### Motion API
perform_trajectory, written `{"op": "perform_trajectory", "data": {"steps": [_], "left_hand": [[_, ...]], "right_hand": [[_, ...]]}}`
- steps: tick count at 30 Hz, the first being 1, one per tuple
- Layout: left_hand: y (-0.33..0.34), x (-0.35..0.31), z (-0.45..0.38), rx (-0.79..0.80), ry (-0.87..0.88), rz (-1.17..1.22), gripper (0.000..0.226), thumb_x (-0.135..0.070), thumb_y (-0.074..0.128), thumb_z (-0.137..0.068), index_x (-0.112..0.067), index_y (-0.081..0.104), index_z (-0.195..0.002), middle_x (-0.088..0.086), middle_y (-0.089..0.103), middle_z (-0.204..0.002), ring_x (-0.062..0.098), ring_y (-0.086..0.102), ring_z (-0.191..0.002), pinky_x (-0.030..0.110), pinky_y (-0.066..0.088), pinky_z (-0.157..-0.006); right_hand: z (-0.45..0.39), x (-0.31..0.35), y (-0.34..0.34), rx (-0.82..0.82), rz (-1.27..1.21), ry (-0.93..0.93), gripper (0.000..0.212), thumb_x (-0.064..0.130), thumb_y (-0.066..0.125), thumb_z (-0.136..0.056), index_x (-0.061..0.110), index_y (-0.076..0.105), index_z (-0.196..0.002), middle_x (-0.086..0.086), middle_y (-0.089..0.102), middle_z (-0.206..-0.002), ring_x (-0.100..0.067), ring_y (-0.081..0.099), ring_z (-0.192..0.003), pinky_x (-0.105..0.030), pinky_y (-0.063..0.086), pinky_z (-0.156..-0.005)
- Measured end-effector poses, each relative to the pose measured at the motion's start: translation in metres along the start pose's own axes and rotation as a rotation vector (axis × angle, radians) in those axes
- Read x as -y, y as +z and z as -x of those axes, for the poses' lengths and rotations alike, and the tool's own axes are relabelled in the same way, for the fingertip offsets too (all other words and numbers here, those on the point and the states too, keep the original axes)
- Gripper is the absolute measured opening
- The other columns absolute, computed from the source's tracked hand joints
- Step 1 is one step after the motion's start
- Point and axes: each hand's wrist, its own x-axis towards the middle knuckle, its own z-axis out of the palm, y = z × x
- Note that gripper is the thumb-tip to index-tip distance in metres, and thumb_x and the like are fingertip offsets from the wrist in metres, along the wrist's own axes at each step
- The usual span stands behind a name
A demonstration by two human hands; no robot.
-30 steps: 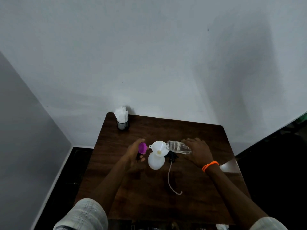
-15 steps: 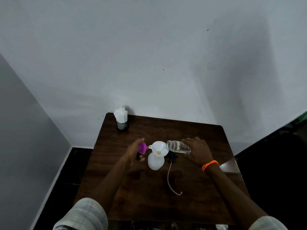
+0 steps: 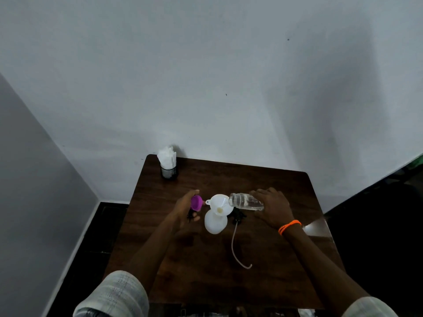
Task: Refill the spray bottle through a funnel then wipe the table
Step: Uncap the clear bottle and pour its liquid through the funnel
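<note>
1. Your right hand [image 3: 273, 208] is wrapped around a clear bottle [image 3: 246, 202], holding it tipped on its side with the open mouth over the rim of the white funnel [image 3: 220, 204].
2. The funnel sits in the neck of the white spray bottle [image 3: 215, 221], which stands upright near the middle of the table [image 3: 263, 271], a little toward the far edge.
3. Your left hand [image 3: 186, 210] is just left of the spray bottle, fingers curled around a purple funnel [image 3: 196, 202] (something small and dark shows under the palm, too unclear to name).
4. Your two hands are apart, one on each side of the spray bottle, and neither touches it.
5. The black spray head [image 3: 238, 215] lies on the table just right of the spray bottle, below the clear bottle, with its thin tube [image 3: 234, 248] trailing toward the near edge and curling at the end.
6. A black mesh cup [image 3: 169, 172] stuffed with white napkins [image 3: 167, 157] stands at the far left corner of the table, against the wall.
7. An orange band [image 3: 289, 226] circles your right wrist.
8. Whether liquid is running from the clear bottle is too small to tell.
</note>
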Motion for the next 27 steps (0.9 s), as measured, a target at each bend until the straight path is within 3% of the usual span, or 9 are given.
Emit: {"op": "perform_trajectory", "data": {"steps": [2,9,17,23,27], "left_hand": [[0.0005,-0.0014,0.0023,0.002,-0.001,-0.006,0.051,-0.051,0.062,-0.092,-0.007,0.064,-0.119,0.015,0.065,-0.1,0.018,0.054,-0.069,0.029,0.052,-0.057],[0.0002,-0.0026,0.005,-0.004,-0.007,0.003,0.052,-0.051,0.063,-0.092,-0.008,0.064,-0.12,0.015,0.067,-0.103,0.018,0.054,-0.069,0.029,0.052,-0.055],[-0.0034,-0.0001,0.0054,0.008,-0.009,0.005,0.055,-0.051,0.06,-0.093,-0.002,0.067,-0.118,0.008,0.066,-0.08,0.017,0.051,-0.061,0.026,0.051,-0.05],[-0.0029,0.0011,0.0038,0.006,-0.001,0.017,0.053,-0.052,0.063,-0.091,-0.004,0.069,-0.112,0.014,0.066,-0.09,0.017,0.052,-0.062,0.029,0.051,-0.053],[-0.0037,0.0035,0.0005,0.001,-0.001,0.018,0.056,-0.054,0.065,-0.088,-0.005,0.067,-0.116,0.016,0.067,-0.099,0.018,0.054,-0.064,0.03,0.052,-0.054]], "right_hand": [[-0.0002,0.0012,-0.0015,-0.016,0.002,0.004,0.072,0.061,0.053,-0.071,0.025,0.067,-0.132,-0.002,0.07,-0.129,-0.03,0.062,-0.107,-0.042,0.046,-0.084],[0.0015,0.0036,-0.0059,-0.058,-0.025,-0.019,0.084,0.067,0.036,-0.068,0.023,0.067,-0.133,-0.001,0.069,-0.129,-0.032,0.061,-0.104,-0.042,0.045,-0.086],[0.0012,0.0037,-0.0068,-0.06,-0.015,-0.034,0.077,0.062,0.042,-0.069,0.024,0.068,-0.13,-0.001,0.07,-0.126,-0.032,0.062,-0.103,-0.043,0.046,-0.085],[0.0018,0.0019,-0.0048,-0.071,-0.023,-0.039,0.074,0.06,0.044,-0.066,0.023,0.072,-0.124,-0.002,0.073,-0.119,-0.033,0.064,-0.095,-0.044,0.049,-0.079],[0.0021,0.0022,-0.0063,-0.077,-0.008,-0.023,0.068,0.051,0.058,-0.066,0.023,0.07,-0.127,-0.001,0.072,-0.122,-0.033,0.063,-0.099,-0.043,0.047,-0.083]]}}
